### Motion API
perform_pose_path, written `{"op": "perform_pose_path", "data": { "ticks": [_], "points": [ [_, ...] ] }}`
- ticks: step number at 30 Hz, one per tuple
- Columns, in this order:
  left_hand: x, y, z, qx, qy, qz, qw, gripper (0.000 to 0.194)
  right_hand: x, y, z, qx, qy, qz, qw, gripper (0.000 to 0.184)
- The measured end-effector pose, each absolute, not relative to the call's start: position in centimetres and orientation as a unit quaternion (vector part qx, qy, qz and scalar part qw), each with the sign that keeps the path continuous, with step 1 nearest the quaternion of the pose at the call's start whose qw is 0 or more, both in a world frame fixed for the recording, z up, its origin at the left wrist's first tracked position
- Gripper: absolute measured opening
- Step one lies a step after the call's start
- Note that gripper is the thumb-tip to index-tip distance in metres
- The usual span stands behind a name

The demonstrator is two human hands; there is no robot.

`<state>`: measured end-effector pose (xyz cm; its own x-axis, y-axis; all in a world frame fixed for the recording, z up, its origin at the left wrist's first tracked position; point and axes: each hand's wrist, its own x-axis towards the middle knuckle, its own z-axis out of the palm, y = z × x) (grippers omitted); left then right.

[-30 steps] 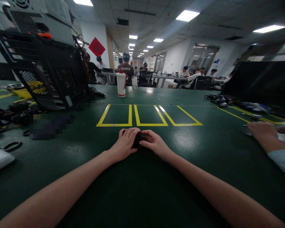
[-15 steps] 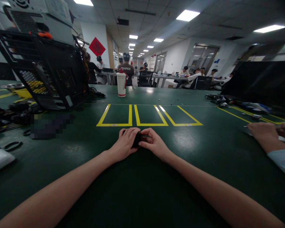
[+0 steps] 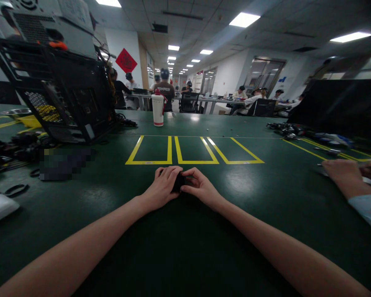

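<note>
A small black object (image 3: 178,182) sits between my two hands, just in front of the yellow tape frames on the green table (image 3: 185,247). Its kind is hard to make out, since my fingers cover much of it. My left hand (image 3: 162,187) is wrapped over its left side and top, fingers closed. From the right, the bent fingertips and thumb of my right hand (image 3: 200,187) grip its right edge.
Three yellow tape frames (image 3: 170,150) mark the table ahead. Behind them stands a white tumbler (image 3: 158,110). A black computer case (image 3: 71,95) and dark cables (image 3: 21,148) lie to the left. At the right edge, another person's hand (image 3: 341,171) rests near metal parts.
My right hand has shifted very slightly at the black object's edge. Otherwise both hands stay in place around it.
</note>
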<state>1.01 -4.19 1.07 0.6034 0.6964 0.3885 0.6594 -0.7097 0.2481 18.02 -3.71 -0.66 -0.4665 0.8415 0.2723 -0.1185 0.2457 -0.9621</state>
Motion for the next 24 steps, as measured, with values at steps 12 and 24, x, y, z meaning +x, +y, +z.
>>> {"op": "perform_pose_path", "data": {
  "ticks": [12,24],
  "points": [
    [0.9,-3.9,0.9,0.892,0.38,0.237,0.052,0.056,18.4,-3.8,-1.0,-0.397,-0.705,0.426,0.404,0.053],
    [-0.1,-1.6,-0.5,0.812,0.486,0.265,0.183,0.051,19.8,-4.3,-0.8,-0.477,-0.776,0.268,0.316,0.065]
  ]
}}
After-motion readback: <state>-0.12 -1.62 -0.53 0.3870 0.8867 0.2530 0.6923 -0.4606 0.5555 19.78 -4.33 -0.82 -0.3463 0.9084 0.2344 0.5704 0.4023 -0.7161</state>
